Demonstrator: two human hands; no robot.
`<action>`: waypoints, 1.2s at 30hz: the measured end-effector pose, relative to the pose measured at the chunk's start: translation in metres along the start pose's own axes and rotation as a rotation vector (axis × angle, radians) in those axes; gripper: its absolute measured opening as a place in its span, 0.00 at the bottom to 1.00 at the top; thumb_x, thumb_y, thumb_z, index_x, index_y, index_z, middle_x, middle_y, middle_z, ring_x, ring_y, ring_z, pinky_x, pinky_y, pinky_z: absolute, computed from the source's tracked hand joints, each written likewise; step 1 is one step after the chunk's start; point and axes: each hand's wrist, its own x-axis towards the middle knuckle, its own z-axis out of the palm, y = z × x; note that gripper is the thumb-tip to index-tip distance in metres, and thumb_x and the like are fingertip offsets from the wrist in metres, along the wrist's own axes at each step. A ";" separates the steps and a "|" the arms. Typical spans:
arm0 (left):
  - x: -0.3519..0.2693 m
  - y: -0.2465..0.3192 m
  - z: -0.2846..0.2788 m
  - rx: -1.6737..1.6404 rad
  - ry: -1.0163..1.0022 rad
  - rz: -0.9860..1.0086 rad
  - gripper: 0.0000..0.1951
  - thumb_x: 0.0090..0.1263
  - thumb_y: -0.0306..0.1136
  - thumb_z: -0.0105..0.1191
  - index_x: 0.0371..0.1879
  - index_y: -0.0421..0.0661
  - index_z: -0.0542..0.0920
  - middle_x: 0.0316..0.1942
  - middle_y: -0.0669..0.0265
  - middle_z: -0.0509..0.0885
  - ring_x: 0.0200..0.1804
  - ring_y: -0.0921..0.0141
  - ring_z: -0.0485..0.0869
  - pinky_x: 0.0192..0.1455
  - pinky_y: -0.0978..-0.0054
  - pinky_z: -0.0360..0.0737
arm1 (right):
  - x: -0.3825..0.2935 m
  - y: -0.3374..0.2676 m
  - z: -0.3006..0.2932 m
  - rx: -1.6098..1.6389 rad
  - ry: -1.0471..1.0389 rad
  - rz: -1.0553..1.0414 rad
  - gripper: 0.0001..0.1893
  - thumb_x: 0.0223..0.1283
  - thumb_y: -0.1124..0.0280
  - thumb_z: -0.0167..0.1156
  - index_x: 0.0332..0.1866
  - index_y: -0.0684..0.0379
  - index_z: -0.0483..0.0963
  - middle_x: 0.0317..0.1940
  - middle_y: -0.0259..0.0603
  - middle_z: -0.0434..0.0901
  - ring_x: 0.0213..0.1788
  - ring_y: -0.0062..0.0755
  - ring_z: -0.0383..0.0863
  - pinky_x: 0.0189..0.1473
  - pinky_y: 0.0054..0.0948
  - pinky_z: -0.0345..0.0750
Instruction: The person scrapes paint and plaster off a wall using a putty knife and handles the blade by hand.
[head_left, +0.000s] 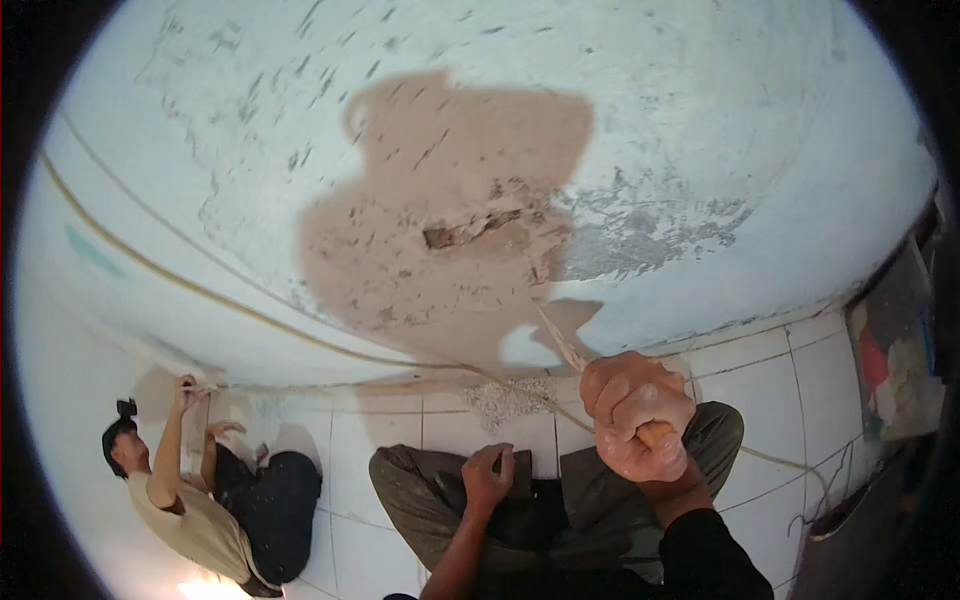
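My right hand (637, 420) is closed around the yellow-orange handle (655, 433) of a narrow, pale-smeared tool, perhaps a scraper. Its thin blade (559, 335) points up and left towards the plastered wall (675, 97); whether the tip touches the wall I cannot tell. Above the tip, a jagged hole (442, 237) runs sideways through the rough plaster, inside my shadow. Grey patches (637, 232) show where paint is gone, to the right of the hole. My left hand (489, 475) rests near my lap with curled fingers, holding nothing that shows.
A yellowish cable (300, 331) crosses the wall's lower part and runs onto the tiled floor (757, 382). Crumbs of debris (502, 405) lie at the wall's base. A co-worker (195, 510) sits at the left, hands by the wall. Cluttered objects (896, 360) stand at the right.
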 end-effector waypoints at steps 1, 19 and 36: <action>0.000 0.001 0.000 0.007 0.001 0.028 0.04 0.64 0.29 0.58 0.33 0.43 0.84 0.31 0.58 0.86 0.34 0.56 0.85 0.37 0.63 0.80 | -0.002 -0.004 -0.004 -0.082 0.015 0.077 0.21 0.62 0.56 0.50 0.16 0.55 0.63 0.12 0.31 0.66 0.13 0.27 0.63 0.20 0.27 0.61; -0.012 -0.004 -0.009 -0.145 0.067 -0.042 0.07 0.63 0.32 0.55 0.35 0.44 0.82 0.33 0.58 0.84 0.37 0.54 0.82 0.41 0.58 0.77 | -0.035 0.073 -0.029 0.454 -0.231 0.394 0.21 0.64 0.54 0.50 0.23 0.61 0.64 0.17 0.40 0.64 0.17 0.28 0.59 0.23 0.27 0.57; -0.024 -0.015 -0.012 -0.257 0.237 -0.146 0.07 0.68 0.33 0.51 0.30 0.46 0.80 0.26 0.55 0.79 0.30 0.53 0.79 0.36 0.59 0.75 | 0.001 0.109 -0.004 0.169 -0.135 0.209 0.20 0.66 0.52 0.50 0.32 0.61 0.73 0.20 0.42 0.73 0.21 0.31 0.70 0.23 0.28 0.66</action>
